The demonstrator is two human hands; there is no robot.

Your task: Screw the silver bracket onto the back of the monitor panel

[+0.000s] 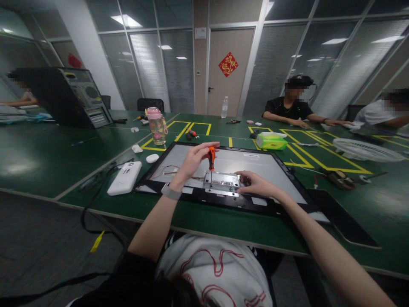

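A flat display panel with a black frame lies on the green table. On its near part sits a silver metal box with a mounting strip along its front. An orange and black screwdriver stands upright, its tip down at the left end of the box. My left hand holds the screwdriver's handle near the top, fingers stretched over it. With thumb and fingers, my right hand grips the right end of the box. Thin wires run across the panel left of the box.
Left of the panel are a white power bank, a pink-lidred bottle and a black computer case. Behind it lies a green tissue pack. A dark flat tablet-like slab and a white fan grille are on the right. Other people sit around.
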